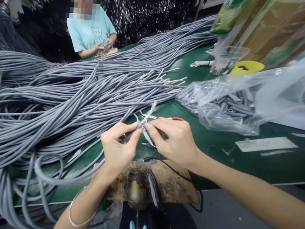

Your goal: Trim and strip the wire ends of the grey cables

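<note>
Grey cable (126, 138) is pinched by the left hand (120, 143), white strands (151, 111) by the right hand (177, 140); board (181, 184) at six o'clock.

Your bundled cables (84, 101) have smooth, matt grey jackets that look like rubber or plastic, with pale, fibrous strands at the bared ends. Beside them, your clear plastic bag (222, 113) is glossy and crinkled. You have a smooth, lightly shiny green tabletop (208, 148), while the wooden board (173, 184) near you looks rough and stained. Your thin bracelet (72, 219) has a smooth, silvery, metal-like shine.
</note>
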`<state>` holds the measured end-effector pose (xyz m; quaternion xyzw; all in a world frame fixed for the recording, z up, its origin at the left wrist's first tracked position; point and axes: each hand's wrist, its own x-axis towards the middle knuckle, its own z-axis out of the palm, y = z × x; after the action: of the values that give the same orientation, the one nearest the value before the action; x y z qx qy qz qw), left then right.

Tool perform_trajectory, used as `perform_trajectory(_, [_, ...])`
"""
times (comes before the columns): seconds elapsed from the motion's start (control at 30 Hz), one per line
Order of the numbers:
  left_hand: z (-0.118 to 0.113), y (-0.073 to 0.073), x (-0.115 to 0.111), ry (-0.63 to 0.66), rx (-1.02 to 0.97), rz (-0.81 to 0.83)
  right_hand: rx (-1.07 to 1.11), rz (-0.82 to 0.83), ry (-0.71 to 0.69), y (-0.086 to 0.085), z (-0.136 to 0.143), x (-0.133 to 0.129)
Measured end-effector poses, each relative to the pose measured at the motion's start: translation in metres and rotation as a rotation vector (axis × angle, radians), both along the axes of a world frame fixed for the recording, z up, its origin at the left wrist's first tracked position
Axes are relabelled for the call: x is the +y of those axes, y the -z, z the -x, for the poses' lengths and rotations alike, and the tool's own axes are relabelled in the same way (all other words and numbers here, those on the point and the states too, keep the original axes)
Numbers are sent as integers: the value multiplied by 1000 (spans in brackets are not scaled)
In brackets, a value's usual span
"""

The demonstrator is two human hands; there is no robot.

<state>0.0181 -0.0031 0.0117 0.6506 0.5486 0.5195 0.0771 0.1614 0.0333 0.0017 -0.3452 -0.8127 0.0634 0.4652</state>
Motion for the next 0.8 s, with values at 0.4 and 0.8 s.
perform_trajectory(0.4, [0, 2, 1, -6, 55, 6, 20, -176, 8, 6, 6, -5])
perform_trajectory(0.8, [18, 6, 16, -125, 11, 141, 48, -407, -238, 2, 16, -28])
